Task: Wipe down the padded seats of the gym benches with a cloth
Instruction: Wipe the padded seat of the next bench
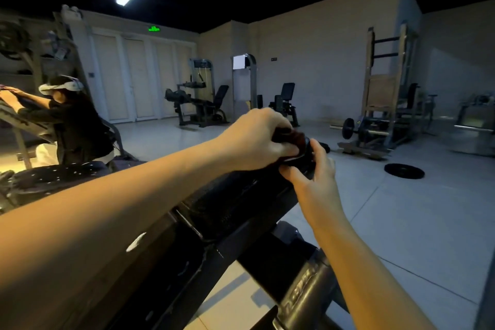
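A long black padded bench (pixel 235 201) slants away from me, its surface cracked and worn. At its far end my left hand (pixel 257 139) grips a dark reddish cloth (pixel 294 139) and holds it down on the pad's top. My right hand (pixel 313 169) is just to the right, with its fingers curled round the pad's end edge and its thumb beside the cloth. Most of the cloth is hidden under my left hand.
Another person (pixel 72 120) leans over a neighbouring bench at the left. A second black pad (pixel 53 177) lies near left. A weight plate (pixel 404 171) lies on the grey floor, with a plate-loaded machine (pixel 375 126) behind it. Seated machines (pixel 198 104) stand by the far wall.
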### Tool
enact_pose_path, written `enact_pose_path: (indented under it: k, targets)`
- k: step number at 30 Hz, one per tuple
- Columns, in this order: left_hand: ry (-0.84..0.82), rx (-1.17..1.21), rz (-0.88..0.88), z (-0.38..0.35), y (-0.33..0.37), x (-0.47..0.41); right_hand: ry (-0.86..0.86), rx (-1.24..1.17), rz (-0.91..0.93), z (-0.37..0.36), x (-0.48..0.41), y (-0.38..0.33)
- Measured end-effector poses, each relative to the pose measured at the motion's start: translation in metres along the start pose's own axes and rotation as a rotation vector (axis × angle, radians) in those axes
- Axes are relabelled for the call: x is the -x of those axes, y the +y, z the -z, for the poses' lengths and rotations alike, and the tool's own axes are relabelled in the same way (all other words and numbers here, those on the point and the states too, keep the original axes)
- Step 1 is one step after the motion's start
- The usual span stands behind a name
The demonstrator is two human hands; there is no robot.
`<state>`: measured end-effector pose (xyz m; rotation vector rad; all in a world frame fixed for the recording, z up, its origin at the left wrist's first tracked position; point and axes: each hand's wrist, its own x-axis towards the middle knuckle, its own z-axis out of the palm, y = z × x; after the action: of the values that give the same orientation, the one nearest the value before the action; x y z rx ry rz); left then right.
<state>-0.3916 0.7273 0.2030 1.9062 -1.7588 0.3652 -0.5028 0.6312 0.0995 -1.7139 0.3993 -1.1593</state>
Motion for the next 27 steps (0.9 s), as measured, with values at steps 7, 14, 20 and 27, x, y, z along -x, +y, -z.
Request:
enact_pose_path:
  k: [7,14,20,27]
  targets:
    - [0.192,-0.183,0.507,0.007,-0.078,-0.014,0.005,0.022,0.001,-0.003,0.004,0.001]
    - [0.091,-0.163,0.026,-0.009,0.006,-0.008,-0.009,0.037,-0.001,-0.003,0.002,0.001]
    - [0.175,-0.299,0.551,0.006,-0.077,-0.021,-0.021,0.040,-0.017,-0.005,0.004,0.001]
    - [0.021,-0.102,0.124,0.000,-0.013,-0.021,-0.036,0.022,-0.022,-0.005,0.002,0.002]
